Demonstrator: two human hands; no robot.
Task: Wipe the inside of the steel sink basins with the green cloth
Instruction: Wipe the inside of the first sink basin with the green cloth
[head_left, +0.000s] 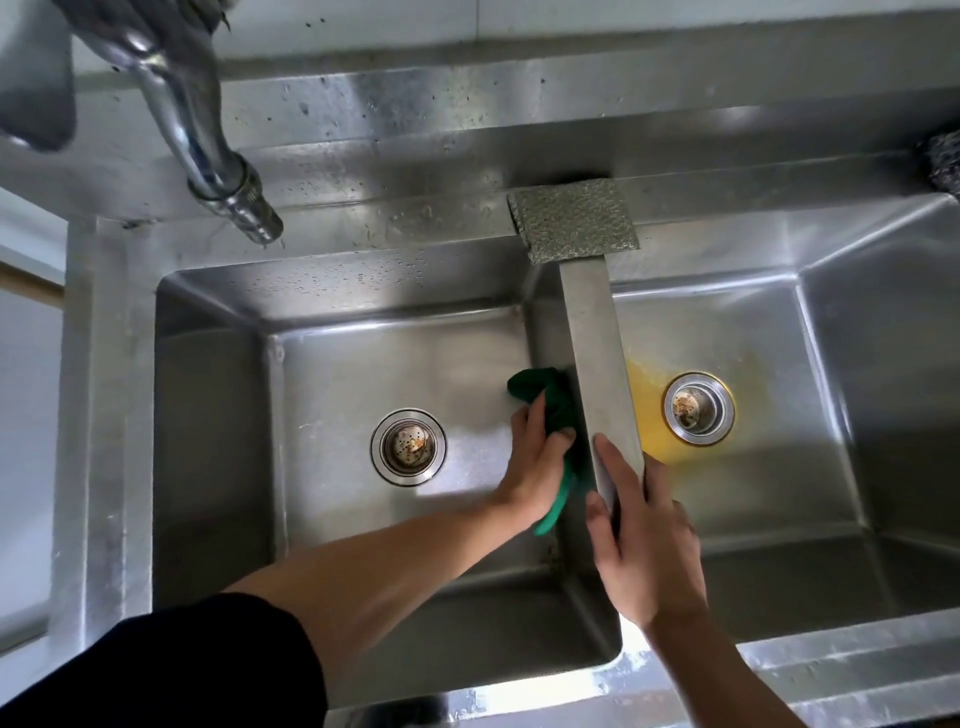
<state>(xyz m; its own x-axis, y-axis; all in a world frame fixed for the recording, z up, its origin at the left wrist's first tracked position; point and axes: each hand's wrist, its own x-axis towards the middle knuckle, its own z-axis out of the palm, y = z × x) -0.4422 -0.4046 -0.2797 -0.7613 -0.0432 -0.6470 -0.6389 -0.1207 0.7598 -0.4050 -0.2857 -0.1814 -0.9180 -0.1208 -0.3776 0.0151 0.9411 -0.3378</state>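
Observation:
A double steel sink fills the view. My left hand (535, 462) is down in the left basin (343, 374) and grips the green cloth (540, 387), holding it against the basin's right wall by the divider (597, 364). My right hand (644, 540) rests on the near end of the divider, fingers curled over its edge. The right basin (769, 493) has a yellow stain around its drain (697, 408). The left basin's drain (409, 447) lies left of the cloth.
A chrome tap (208, 145) hangs over the back left of the left basin. A grey scouring pad (574, 218) lies on the back rim above the divider. A dark steel scrubber (943, 158) sits at the far right edge.

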